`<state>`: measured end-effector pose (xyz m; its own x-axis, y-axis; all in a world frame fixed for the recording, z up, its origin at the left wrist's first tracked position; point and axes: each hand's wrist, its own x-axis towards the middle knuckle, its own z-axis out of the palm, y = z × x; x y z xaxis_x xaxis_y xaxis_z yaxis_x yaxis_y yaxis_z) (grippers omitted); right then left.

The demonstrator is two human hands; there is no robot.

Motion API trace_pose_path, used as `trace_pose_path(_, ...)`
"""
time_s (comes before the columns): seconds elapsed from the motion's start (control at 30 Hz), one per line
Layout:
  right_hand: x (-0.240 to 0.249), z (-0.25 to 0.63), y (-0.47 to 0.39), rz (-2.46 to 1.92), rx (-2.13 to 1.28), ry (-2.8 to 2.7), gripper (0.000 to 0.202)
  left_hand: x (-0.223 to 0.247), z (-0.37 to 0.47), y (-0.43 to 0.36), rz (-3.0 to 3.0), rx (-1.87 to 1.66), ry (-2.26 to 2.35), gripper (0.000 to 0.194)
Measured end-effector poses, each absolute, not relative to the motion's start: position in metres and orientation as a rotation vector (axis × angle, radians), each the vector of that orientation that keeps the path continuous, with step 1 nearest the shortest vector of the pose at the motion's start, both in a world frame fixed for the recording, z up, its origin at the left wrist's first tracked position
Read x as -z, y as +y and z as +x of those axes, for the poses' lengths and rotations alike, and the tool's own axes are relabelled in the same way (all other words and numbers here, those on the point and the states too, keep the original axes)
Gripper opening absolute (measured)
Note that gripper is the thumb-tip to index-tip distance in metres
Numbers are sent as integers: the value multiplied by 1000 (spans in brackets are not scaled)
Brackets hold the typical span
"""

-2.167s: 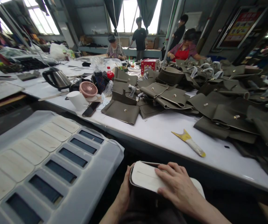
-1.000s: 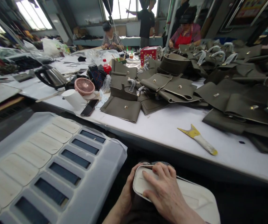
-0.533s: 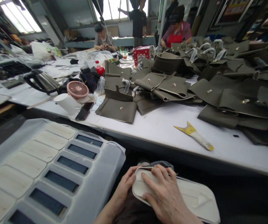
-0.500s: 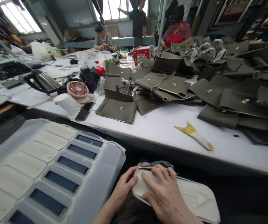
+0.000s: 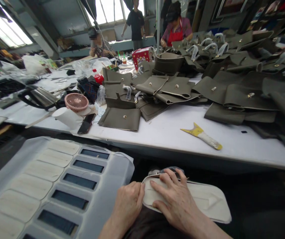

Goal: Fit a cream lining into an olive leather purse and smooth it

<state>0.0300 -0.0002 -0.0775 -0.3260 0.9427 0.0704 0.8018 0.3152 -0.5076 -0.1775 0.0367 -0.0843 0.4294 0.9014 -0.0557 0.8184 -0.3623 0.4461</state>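
Many olive bags (image 5: 252,96) crowd the white table (image 5: 162,132) between hands (image 5: 178,200) and windows (image 5: 115,11).

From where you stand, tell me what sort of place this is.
Probably a bag workshop: olive bag pieces crowd the white table, a co-worker wears a red apron, and the right hand rests on a rounded panel.

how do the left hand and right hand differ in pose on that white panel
The left hand is curled closed, while the right hand is spread open. The left hand is at the rounded left end of the white panel; the right hand lies across its top. Both are bare and touching it.
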Motion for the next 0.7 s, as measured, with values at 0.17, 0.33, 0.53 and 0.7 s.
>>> trace_pose_path(0.17, 77, 32, 0, -1552, -568, -2241, 43, 86, -181, 34, 2265, -288, 1466, 36)
trace_pose_path(0.33, 80, 34, 0, -1556, -585, -2221, 43, 81, -175, 33, 2216, -284, 1504, 37)
trace_pose_path(0.53, 82, 35, 3, -1548, -611, -2189, 43, 76, -179, 41, 1736, -333, 1471, 53)
trace_pose_path(0.7, 82, 35, 1, -1541, -632, -2182, 44, 103, -179, 35, 1048, -606, 1342, 42)
